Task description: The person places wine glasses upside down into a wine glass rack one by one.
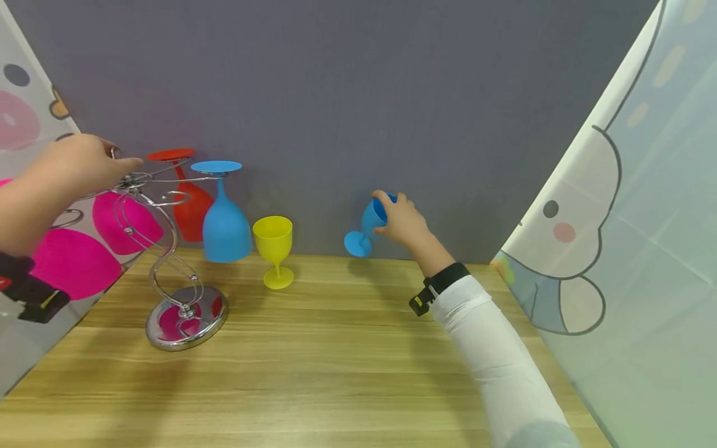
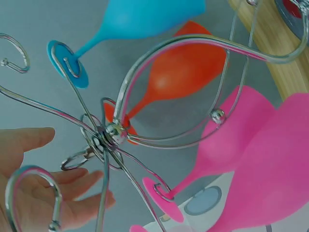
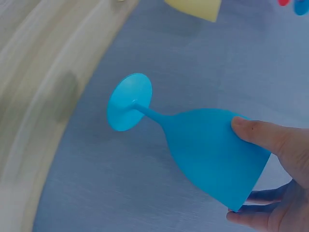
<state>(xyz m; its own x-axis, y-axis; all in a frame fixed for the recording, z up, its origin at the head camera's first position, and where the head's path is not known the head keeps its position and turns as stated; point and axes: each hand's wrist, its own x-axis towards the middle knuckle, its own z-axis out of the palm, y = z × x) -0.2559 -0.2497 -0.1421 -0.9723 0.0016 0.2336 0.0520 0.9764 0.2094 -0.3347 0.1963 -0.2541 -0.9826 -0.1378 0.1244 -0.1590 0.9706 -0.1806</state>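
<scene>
A blue plastic goblet [image 3: 207, 150] is tilted, its foot pointing left and down. My right hand [image 1: 404, 221] grips its bowl near the rim, thumb on one side and fingers on the other. At the top of a chrome goblet rack [image 1: 162, 249] is my left hand [image 1: 81, 163]; in the left wrist view its thumb and fingers are spread beside the small top loop [image 2: 75, 162]. Upside down from the rack's arms hang a red goblet [image 1: 193, 208], another blue goblet [image 1: 226, 227] and pink goblets [image 1: 75, 264].
A yellow goblet [image 1: 273, 239] stands upright on the wooden table [image 1: 313, 361], just right of the rack. Behind rises a grey panel [image 1: 358, 93]. Printed cartoon sheets hang at the left and right [image 1: 633, 261] sides. Bare curled hooks [image 2: 31, 188] stick out from the rack.
</scene>
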